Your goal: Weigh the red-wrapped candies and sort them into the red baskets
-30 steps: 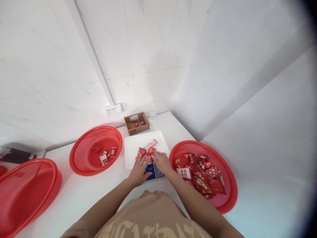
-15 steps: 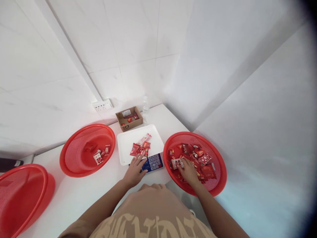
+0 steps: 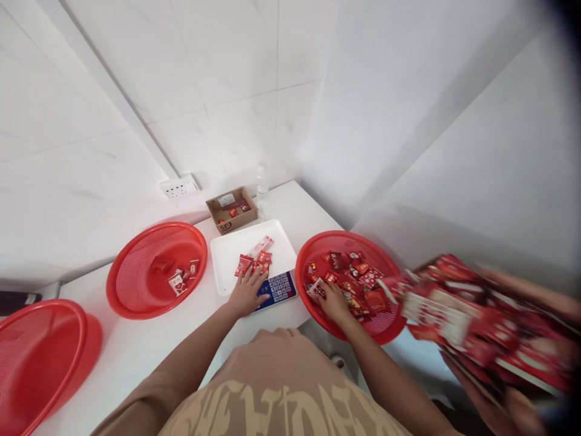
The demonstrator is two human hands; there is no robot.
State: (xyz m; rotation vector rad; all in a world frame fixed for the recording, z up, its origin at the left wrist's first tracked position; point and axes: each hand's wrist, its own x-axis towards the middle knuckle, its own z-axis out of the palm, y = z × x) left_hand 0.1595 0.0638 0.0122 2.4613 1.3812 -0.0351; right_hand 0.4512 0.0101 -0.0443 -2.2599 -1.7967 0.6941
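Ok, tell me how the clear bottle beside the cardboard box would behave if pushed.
The bottle stands upright and looks narrow for its height, so a push near the top could well tip it. Its rounded sides suggest it might then roll on the white table. It looks like clear plastic, so probably light if empty; its fill is unclear.

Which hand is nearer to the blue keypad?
Left. The left hand lies at the keypad's left end; the right hand is in the red basket to its right.
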